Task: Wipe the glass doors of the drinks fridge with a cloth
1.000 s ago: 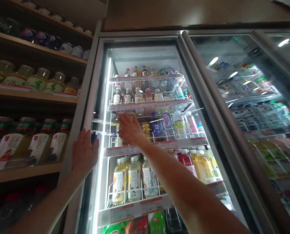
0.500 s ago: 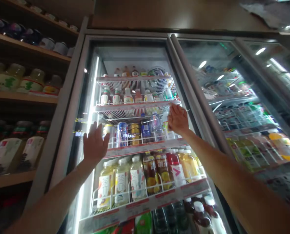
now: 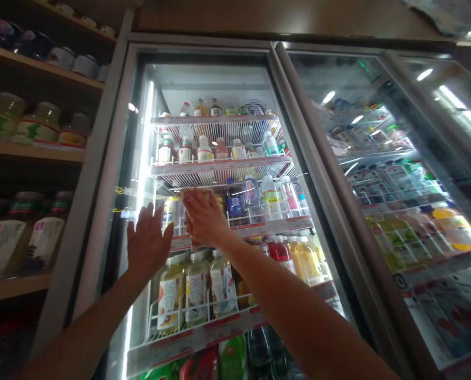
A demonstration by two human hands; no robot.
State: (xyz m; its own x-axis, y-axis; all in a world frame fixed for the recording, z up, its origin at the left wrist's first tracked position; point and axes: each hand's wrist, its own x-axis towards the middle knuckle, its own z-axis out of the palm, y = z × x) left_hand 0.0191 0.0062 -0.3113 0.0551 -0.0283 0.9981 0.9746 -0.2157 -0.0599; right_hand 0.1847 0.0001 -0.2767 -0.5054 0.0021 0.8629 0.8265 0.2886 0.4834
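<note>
My left hand (image 3: 147,240) is raised with its fingers spread and palm toward the glass door (image 3: 215,82) of a lit drinks fridge, at the door's left side. My right hand (image 3: 204,216) reaches across to the left, its fingers stretched out, flat against or very near the same glass. No object shows in either hand. Behind the glass, my right hand covers part of the middle shelf. A blue-labelled bottle (image 3: 234,200) stands just right of it, and a pale can (image 3: 169,212) shows between the two hands. Bottles of light yellow drink (image 3: 198,290) line the shelf below.
Wooden shelves (image 3: 37,145) with jars and bottles stand at the left. A metal door frame (image 3: 307,153) runs down the right of this door. Beyond it are more glass-fronted fridges (image 3: 382,179) full of drinks. A brown panel (image 3: 259,18) lies above.
My right hand has swept left across the glass, from the right side of the door to near my left hand. My left hand has shifted only slightly. The view has moved a little.
</note>
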